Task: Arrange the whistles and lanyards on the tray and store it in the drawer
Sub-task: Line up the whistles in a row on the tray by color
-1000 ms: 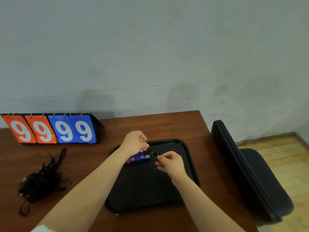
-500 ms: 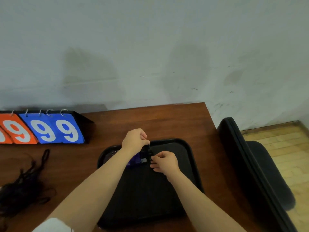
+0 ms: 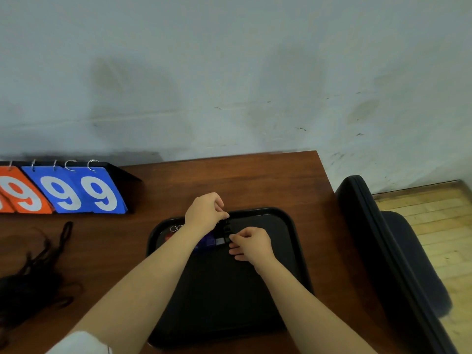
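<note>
At the far left a tangle of black lanyards (image 3: 33,282) lies on the brown table (image 3: 255,180), well apart from the tray; the left edge of the picture cuts the heap off, and its cords are too dark and blurred to count. Behind it stands a flip scoreboard (image 3: 76,192), also cut off on the left, so only part of an orange 9 and two blue 9s show. A white sleeve (image 3: 76,342) shows at the bottom edge, and the forearm above it hides much of the black tray's (image 3: 229,297) left side. Past that arm, small metal rings (image 3: 176,228) and a bit of red show at the tray's far left corner, and a row of whistles (image 3: 210,241), blue and then grey, runs along the tray's far end, partly hidden by the wrist. The left hand (image 3: 204,212) has its fingers curled, thumb and forefinger pinched on the top of a black whistle (image 3: 226,229) at the right end of the row; exactly what part they hold is too small to make out. The right hand (image 3: 251,242) pinches the same whistle's lower end with thumb and forefinger, its other fingers curled beneath. To the right of the table stands a black chair (image 3: 378,251), cut off at the bottom, on a wooden floor (image 3: 439,226).
</note>
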